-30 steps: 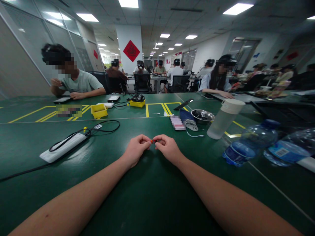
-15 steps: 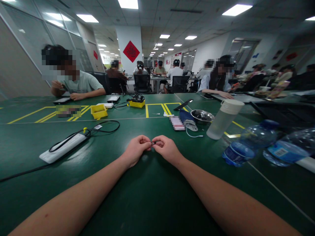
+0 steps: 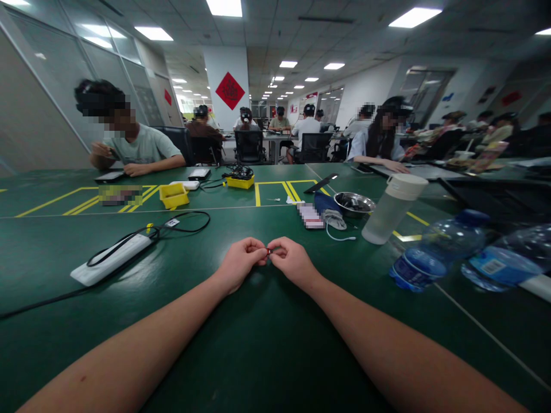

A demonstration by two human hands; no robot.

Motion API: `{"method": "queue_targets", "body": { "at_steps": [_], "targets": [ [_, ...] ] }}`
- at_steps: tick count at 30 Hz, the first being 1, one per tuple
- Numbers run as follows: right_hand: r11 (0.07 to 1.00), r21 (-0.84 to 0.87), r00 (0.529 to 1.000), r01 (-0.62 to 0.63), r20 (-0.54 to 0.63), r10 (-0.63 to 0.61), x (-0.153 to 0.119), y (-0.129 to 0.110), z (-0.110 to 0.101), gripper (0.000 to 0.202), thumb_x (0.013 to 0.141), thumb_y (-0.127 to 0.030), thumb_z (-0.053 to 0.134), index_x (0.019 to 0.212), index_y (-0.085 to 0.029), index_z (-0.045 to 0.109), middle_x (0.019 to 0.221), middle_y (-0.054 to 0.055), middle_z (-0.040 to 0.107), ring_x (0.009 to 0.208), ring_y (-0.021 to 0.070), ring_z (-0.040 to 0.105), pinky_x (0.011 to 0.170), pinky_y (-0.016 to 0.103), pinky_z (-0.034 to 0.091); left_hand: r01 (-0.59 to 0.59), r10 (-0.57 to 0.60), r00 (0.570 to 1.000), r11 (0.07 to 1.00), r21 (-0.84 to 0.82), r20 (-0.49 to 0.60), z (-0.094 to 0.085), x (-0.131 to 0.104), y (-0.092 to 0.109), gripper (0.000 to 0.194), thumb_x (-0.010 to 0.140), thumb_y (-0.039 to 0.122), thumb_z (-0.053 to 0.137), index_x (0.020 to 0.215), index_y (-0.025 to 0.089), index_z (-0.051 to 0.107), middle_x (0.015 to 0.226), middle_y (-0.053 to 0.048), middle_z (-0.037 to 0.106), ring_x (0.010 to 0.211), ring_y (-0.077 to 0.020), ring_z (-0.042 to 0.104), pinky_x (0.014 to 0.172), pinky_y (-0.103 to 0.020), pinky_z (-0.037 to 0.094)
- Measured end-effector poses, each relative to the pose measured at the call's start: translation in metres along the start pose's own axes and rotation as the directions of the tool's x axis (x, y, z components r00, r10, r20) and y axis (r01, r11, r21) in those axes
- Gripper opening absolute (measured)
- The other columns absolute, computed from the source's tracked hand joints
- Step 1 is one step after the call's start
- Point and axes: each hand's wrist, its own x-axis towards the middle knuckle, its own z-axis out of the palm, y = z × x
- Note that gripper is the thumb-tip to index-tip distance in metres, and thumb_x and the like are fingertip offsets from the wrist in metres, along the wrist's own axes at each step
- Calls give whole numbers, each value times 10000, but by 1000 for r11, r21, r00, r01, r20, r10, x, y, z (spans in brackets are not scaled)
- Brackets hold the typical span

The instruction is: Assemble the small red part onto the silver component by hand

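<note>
Over the green table, my left hand and my right hand meet fingertip to fingertip. Pinched between them is a tiny dark piece with a reddish-orange spot, too small to name. The thumbs and forefingers of both hands are closed on it. Most of the piece is hidden by my fingers.
A white power strip with a black cable lies left. Yellow trays stand farther back. To the right are a metal bowl, a frosted bottle and blue-labelled water bottles. Other people sit around the table and beyond.
The small piece between my fingers now shows a reddish-orange spot where it looked dark before. My hands have hardly moved.
</note>
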Motion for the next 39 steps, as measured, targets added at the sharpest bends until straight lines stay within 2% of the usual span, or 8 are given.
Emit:
{"method": "queue_targets", "body": {
  "at_steps": [5, 9, 19, 22, 27, 39],
  "targets": [
    [997, -69, 999, 42, -5, -43, 0, -4, -1, 175, 728, -119, 603, 886, -162, 664, 873, 28, 606, 628, 101, 571, 587, 233, 482, -18, 17, 1000, 999, 36, 19, -1, 1, -2, 128, 725, 187, 661, 844, 145, 642, 738, -31, 677, 647, -110, 611, 629, -224, 466],
    [992, -95, 996, 88, 3, -88, -1, -5, -2, 190, 727, -98, 596, 887, -164, 674, 885, 25, 577, 634, 93, 550, 594, 229, 470, -14, 13, 1000, 999, 53, 24, 1, 0, 0, 137, 736, 204, 657, 857, 140, 638, 753, -42, 679, 654, -117, 611, 624, -233, 473],
    [985, -151, 995, 77, -50, -85, 0, -2, -2, 161, 748, -119, 597, 873, -174, 681, 870, 30, 602, 643, 109, 561, 620, 253, 473, -13, 17, 998, 998, 64, -61, 2, 2, -4, 156, 721, 200, 691, 846, 145, 616, 682, -29, 658, 619, -124, 623, 582, -224, 483],
    [998, -65, 999, 17, -49, -20, 0, 1, -1, 161, 759, -149, 604, 907, -170, 666, 862, 37, 642, 678, 129, 602, 652, 267, 496, 24, -27, 998, 998, -50, -60, -1, 4, -5, 169, 734, 185, 689, 881, 141, 617, 708, -36, 663, 652, -118, 640, 602, -211, 502],
    [981, 171, 995, -94, 61, 85, 0, 2, -1, 180, 783, -168, 604, 963, -166, 613, 823, 41, 696, 747, 165, 676, 721, 299, 531, 93, -96, 995, 964, -248, -1, -5, 5, -2, 193, 753, 110, 659, 941, 131, 622, 771, -58, 681, 652, -92, 645, 624, -179, 524],
    [958, 274, 995, -90, 62, 76, 1, 0, -2, 188, 789, -149, 580, 976, -153, 606, 908, 65, 689, 819, 168, 685, 792, 328, 546, 89, -91, 996, 969, -231, 4, -4, 3, 0, 105, 764, 123, 653, 867, 123, 675, 810, -73, 701, 692, -92, 657, 666, -172, 536]
  ]
}}
